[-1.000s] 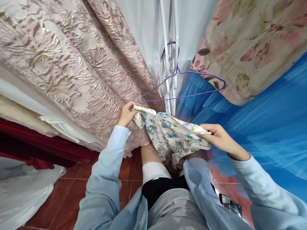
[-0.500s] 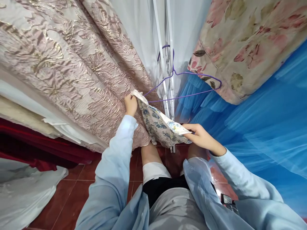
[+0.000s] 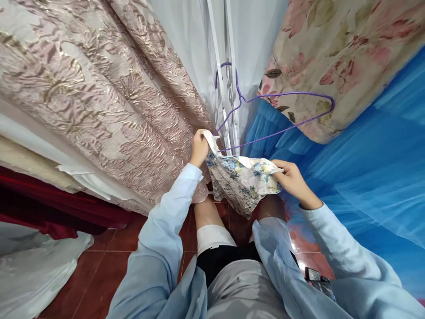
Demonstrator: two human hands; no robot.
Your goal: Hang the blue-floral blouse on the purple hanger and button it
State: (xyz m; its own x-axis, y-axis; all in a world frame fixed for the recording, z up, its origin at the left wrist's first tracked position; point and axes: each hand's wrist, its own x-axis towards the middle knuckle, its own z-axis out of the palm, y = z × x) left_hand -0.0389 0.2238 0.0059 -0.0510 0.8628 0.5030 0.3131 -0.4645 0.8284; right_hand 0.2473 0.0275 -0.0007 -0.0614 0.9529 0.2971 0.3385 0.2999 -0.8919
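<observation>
Cloth (image 3: 244, 184) with a white edge and a blue, yellow and grey flower print hangs between the person's two hands, in front of the knees and above the floor. The left hand (image 3: 199, 148) is closed on its upper left corner, fingers curled round the white edge. The right hand (image 3: 292, 179) pinches the opposite upper corner between thumb and fingers, the wrist bent inward. Between the two grips the top edge sags a little, and the lower part drops in soft folds.

Just beyond the cloth is a thin purple clothes hanger (image 3: 241, 96), tilted, its hook overlapping slim white metal uprights (image 3: 215, 48). The hanger's left end passes out of sight near the left hand; whether it lies behind the cloth or inside it cannot be told. Its right end stands clear, across a beige fabric printed with pink flowers (image 3: 341, 62).

Beside the left arm spreads a crinkled pink fabric with gold-toned leaf relief (image 3: 133, 102); beside the right arm, bright blue tulle (image 3: 368, 164). Dark red cloth (image 3: 43, 204) and a pale, sheer white fabric (image 3: 40, 274) fill the lower left, over red floor tiles (image 3: 109, 266). Both arms wear light blue sleeves (image 3: 166, 212).
</observation>
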